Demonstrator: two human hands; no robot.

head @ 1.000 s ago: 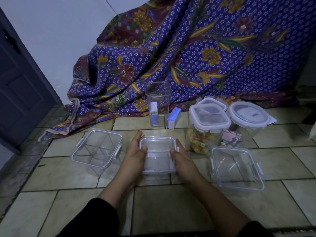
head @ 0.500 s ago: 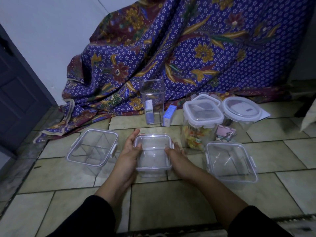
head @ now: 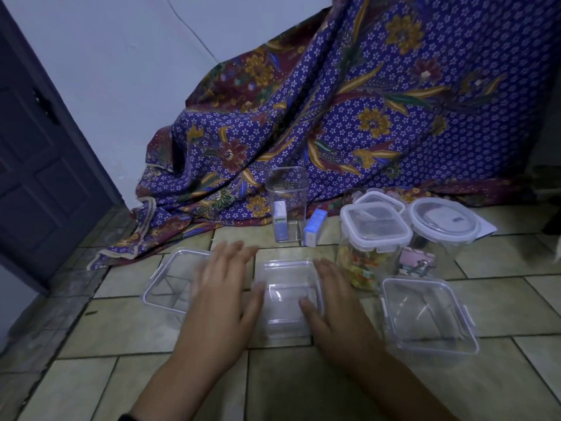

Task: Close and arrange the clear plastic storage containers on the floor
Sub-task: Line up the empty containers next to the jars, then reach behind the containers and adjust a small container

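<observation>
A small clear square container (head: 288, 302) with its lid on sits on the tiled floor in front of me. My right hand (head: 332, 299) rests against its right side with the thumb lying on the lid. My left hand (head: 223, 290) hovers with spread, straight fingers to the left of it, partly over a larger clear clip-lid container (head: 165, 287); this hand is motion-blurred and holds nothing. Another clear clip-lid container (head: 425, 320) lies to the right.
Behind stand a tall open clear container (head: 287, 196) with a small box inside, a blue box (head: 314, 227), a lidded jar of colourful pieces (head: 372, 241) and a round lidded jar (head: 441, 226). A patterned purple cloth (head: 379, 101) drapes behind; a dark door (head: 39, 147) is at the left.
My left hand has let go of the small container's left side and swung out to the left with fingers spread. The right hand stays at its right side.
</observation>
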